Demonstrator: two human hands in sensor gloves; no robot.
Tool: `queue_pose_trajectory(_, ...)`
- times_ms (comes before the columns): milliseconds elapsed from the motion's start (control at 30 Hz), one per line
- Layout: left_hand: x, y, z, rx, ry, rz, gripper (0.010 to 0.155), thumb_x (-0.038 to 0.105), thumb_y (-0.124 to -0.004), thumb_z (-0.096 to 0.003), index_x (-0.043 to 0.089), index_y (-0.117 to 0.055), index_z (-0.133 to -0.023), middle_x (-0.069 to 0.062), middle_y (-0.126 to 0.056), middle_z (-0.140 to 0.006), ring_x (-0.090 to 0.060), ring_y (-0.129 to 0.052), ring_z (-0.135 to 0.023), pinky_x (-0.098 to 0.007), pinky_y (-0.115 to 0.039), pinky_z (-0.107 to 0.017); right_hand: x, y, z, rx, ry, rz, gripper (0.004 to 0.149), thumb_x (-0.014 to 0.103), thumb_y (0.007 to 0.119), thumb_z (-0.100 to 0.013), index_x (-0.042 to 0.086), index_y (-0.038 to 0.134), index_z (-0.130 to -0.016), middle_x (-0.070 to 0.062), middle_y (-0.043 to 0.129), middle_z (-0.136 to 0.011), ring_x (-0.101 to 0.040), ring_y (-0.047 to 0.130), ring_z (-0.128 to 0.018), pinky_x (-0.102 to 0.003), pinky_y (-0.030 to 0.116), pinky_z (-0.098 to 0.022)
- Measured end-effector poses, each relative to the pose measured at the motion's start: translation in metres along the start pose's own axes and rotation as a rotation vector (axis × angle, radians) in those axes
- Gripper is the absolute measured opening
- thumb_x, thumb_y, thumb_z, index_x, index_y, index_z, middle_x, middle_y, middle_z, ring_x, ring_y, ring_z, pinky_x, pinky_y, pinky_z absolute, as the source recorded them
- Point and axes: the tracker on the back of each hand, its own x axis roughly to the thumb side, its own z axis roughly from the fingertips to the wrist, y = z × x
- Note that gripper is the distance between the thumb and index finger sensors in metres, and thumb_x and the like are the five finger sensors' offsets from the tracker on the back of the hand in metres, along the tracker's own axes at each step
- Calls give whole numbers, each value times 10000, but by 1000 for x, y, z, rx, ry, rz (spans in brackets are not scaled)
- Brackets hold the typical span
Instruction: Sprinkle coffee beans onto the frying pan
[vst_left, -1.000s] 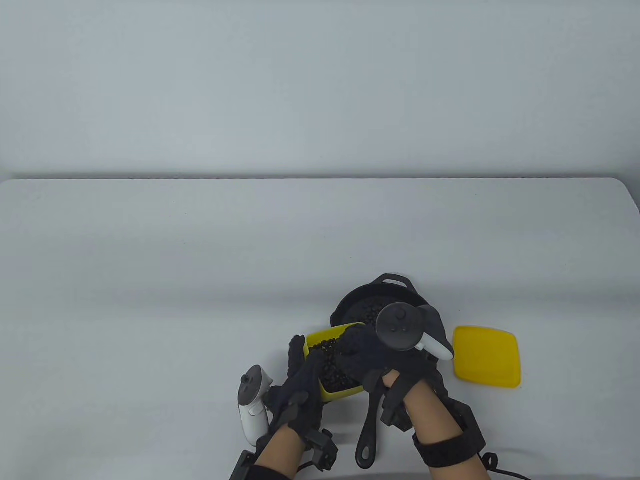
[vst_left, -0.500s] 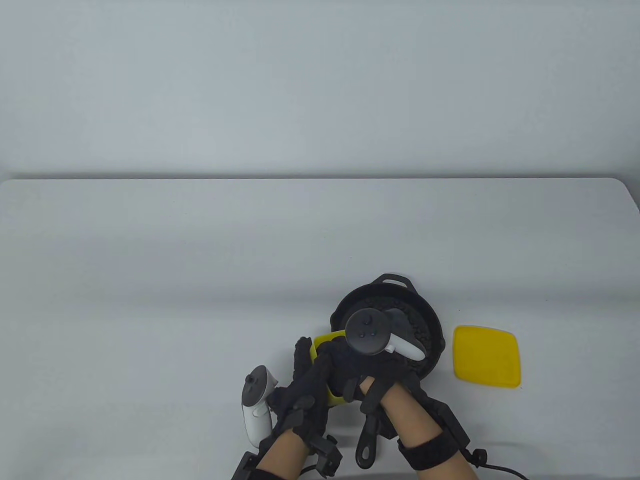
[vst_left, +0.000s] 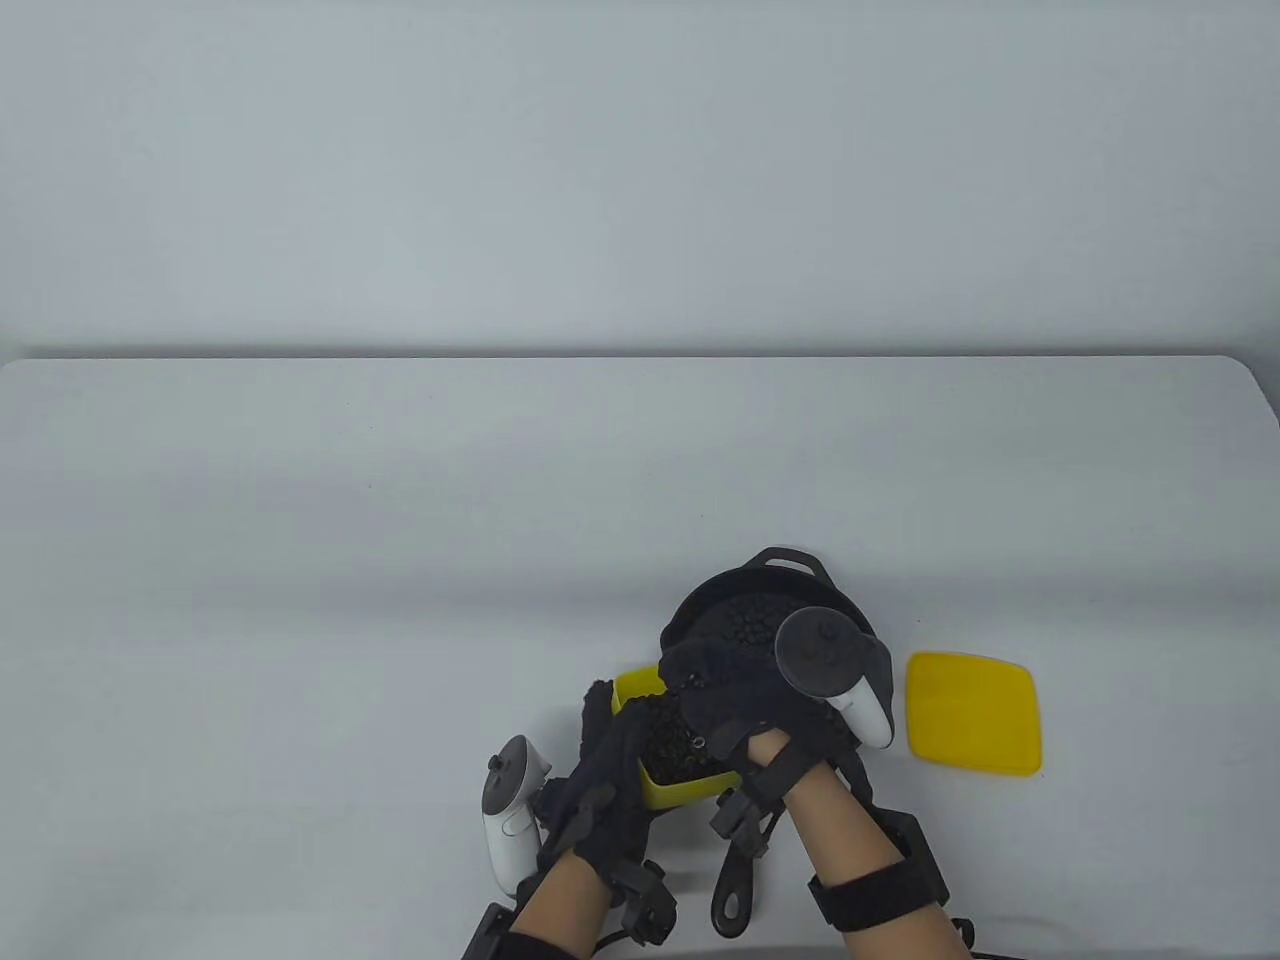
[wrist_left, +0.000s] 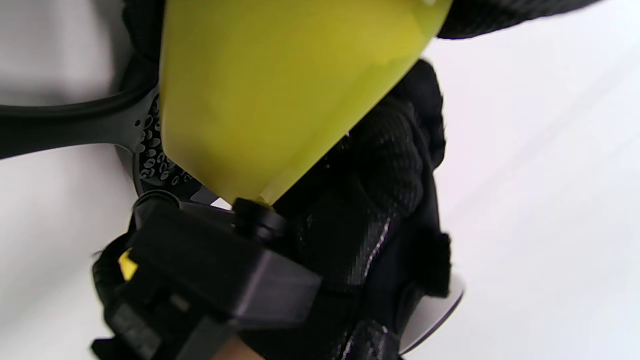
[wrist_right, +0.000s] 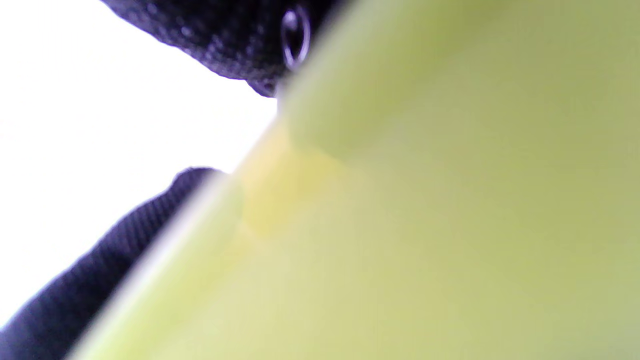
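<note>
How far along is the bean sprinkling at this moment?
Done: a layer of coffee beans already lies in the frying pan, and the yellow lid sits off to the side. In hand: the left hand holds the yellow container, which has beans in it, while the right hand is over the container's and pan's edges. Left: whether more gets sprinkled cannot be told.

Bright even light, soft shadows, right wrist view blurred, perhaps overexposed

Black knit-gloved hands (vst_left: 735, 700), grey-white trackers (vst_left: 835, 665), bare forearms, seemingly black wrist straps.
</note>
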Motion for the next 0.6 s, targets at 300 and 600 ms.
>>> queue_pose_trajectory(300,0,4,0,25,-8,24,871,644,-600,-561,301,69,-1001,-243,-333,-1012,-472,-662,-879,-475,-739,-641,-27,-40,7,-198,66,-173,352,118,800,-505,122,779,-857,-202,714,-852,-374,933,-486,-184,954,-238)
queue_pose_trajectory(600,9,14,2,83,-55,-31,870,644,-601,-560,307,71,-999,-239,-326,-1015,-471,-655,-884,-476,-733,-645,-72,-52,4,-175,304,62,367,102,806,-491,70,781,-856,-258,707,-843,-407,927,-467,-212,953,-222)
